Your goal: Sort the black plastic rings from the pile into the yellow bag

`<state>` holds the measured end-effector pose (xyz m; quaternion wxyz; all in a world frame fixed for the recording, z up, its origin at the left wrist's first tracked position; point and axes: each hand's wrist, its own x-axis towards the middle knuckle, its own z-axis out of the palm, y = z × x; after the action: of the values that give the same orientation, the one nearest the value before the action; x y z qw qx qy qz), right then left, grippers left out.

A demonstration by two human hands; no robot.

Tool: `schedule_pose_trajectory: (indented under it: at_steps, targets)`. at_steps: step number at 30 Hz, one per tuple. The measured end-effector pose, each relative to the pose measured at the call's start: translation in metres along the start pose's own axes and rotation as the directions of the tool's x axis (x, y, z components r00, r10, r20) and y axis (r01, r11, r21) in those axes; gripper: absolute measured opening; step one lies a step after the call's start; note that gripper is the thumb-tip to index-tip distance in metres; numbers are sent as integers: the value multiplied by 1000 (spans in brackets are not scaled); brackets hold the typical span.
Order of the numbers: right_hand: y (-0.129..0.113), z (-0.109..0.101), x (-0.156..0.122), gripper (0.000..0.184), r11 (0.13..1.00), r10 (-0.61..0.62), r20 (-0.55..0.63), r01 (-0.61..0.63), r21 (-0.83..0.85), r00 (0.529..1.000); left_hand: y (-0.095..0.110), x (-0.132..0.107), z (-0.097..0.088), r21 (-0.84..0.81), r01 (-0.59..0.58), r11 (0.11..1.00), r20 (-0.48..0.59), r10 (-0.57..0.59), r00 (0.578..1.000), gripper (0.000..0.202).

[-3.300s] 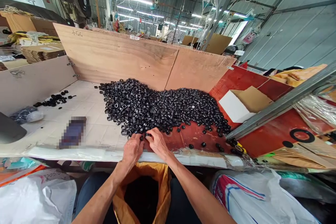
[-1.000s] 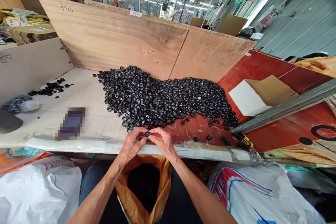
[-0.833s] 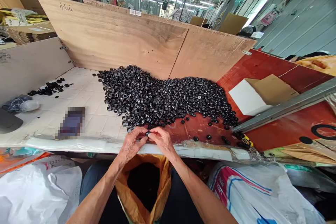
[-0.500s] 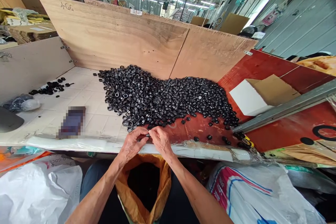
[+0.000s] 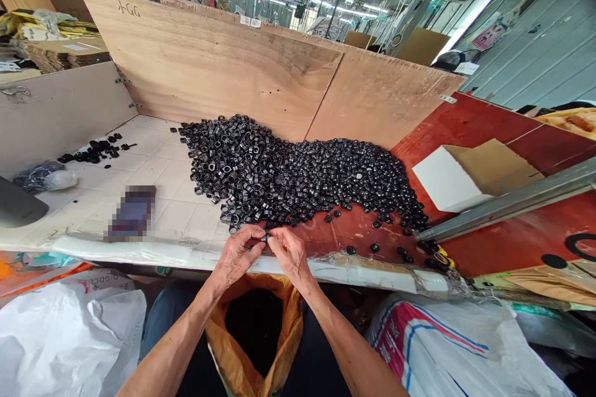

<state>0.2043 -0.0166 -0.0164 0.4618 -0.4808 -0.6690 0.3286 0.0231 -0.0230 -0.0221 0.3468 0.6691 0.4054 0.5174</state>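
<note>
Over the front edge of the table, my left hand [image 5: 238,254] pinches a small black plastic part [image 5: 265,237] between thumb and fingers. My right hand [image 5: 290,253] meets it from the other side, its fingertips closed on the same part. Fingers cover most of the piece. Just beyond my hands lies a heap of black plastic rings [image 5: 228,164], which runs at the right into a heap of small black caps [image 5: 354,177]. Below my wrists an orange-brown sack [image 5: 293,322] stands open between my legs, dark inside.
A blurred phone-like object [image 5: 133,214] lies left on the pale tabletop. Behind it are loose black pieces [image 5: 97,150] and a plastic-wrapped bundle [image 5: 44,177]. Wooden boards [image 5: 223,62] wall the back. At the right sit a white box [image 5: 449,180] and a slanting metal bar [image 5: 507,205].
The view has shifted slightly, moving the table and heaps a little to the right. My fingertips have drawn slightly apart, and more of the black part shows between them.
</note>
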Motion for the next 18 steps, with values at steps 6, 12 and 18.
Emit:
schedule_pose_trajectory:
  at_steps: [6, 12, 18]
  targets:
    - [-7, -3, -3, 32, 997, -26, 1, 26, -70, 1000, 0, -1, 0, 12, 21, 1000, -17, -21, 1000, 11]
    - [-7, -5, -5, 35, 998, -50, 13, 51, -48, 999, -2, -2, 0, -30, 50, 998, -37, -52, 998, 11]
    - [-4, -4, -4, 16, 999, -34, 21, 35, -22, 999, -1, -2, 0, -20, 31, 999, -31, -32, 999, 9]
